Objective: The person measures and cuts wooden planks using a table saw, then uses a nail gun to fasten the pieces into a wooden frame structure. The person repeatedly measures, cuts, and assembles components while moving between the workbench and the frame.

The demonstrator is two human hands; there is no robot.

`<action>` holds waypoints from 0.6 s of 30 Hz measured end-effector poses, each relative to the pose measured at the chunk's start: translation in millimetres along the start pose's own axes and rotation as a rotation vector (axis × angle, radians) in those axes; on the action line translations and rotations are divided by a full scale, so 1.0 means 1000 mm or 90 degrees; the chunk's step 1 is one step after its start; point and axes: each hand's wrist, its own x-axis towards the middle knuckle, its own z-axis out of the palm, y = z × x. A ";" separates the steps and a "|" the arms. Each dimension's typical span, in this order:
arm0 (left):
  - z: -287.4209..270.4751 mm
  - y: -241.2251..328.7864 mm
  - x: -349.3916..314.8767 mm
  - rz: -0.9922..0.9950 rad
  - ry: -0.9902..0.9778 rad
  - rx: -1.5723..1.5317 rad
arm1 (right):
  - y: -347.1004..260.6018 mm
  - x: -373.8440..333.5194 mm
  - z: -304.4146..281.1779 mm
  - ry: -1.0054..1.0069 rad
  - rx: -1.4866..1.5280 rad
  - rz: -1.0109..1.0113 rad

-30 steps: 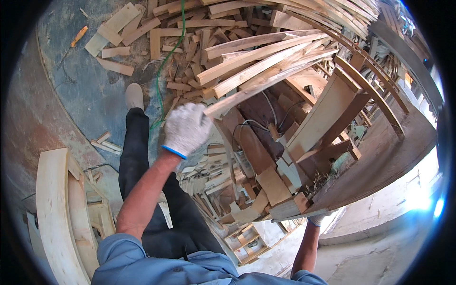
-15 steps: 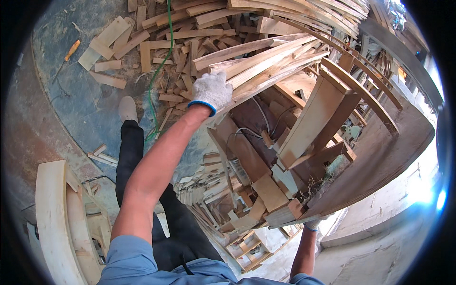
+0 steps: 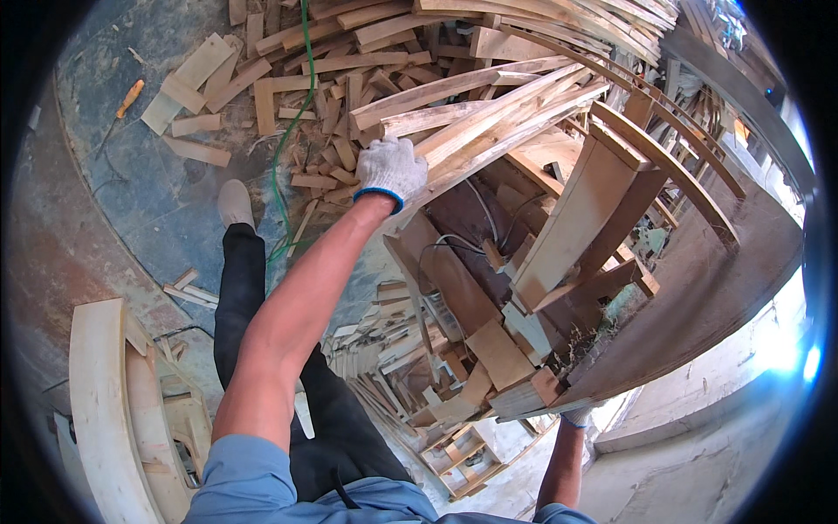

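My left hand (image 3: 391,168), in a white knit glove with a blue cuff, is closed over the near end of long wooden boards (image 3: 502,118). These boards lie together at the far side of a cluttered wooden workbench (image 3: 690,301). At the lower right, my right hand (image 3: 578,416), gloved too, is against the bench's near edge; its fingers are hidden. Between the two hands, a box-like wooden piece (image 3: 572,214) stands tilted on the bench, with board offcuts (image 3: 502,354) and thin cables near it.
Wood offcuts (image 3: 349,96) are heaped on the floor beyond the bench, with a green hose (image 3: 279,175) running past them. An orange-handled tool (image 3: 131,98) lies farther left. Curved wooden frames (image 3: 105,393) stand at the lower left, and a stack of strips (image 3: 602,26) is at the back.
The front board at my left hand has shifted slightly toward me, showing more of the board behind it. My left hand stays closed there, and my right hand keeps its place.
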 end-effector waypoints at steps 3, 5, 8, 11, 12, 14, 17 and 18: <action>0.010 -0.004 0.000 -0.072 -0.087 -0.185 | -0.002 0.000 -0.001 0.000 -0.001 -0.003; 0.004 -0.003 -0.003 -0.041 -0.105 -0.189 | 0.001 0.000 0.001 0.000 0.000 0.000; -0.011 0.009 -0.016 -0.011 -0.122 -0.208 | 0.000 -0.004 -0.001 0.004 0.000 0.003; -0.037 0.041 -0.036 0.031 -0.153 -0.259 | 0.000 -0.004 0.001 0.005 0.000 0.007; -0.042 0.048 -0.041 0.079 -0.188 -0.257 | 0.000 -0.006 0.001 0.005 0.000 0.008; -0.062 0.062 -0.058 0.199 -0.224 -0.241 | 0.000 -0.007 0.000 0.008 0.001 0.005; -0.025 0.081 -0.086 0.355 -0.286 -0.047 | -0.002 -0.004 0.001 0.006 0.001 0.000; -0.016 0.079 -0.098 0.359 -0.228 -0.054 | -0.003 -0.004 0.001 0.006 -0.001 -0.002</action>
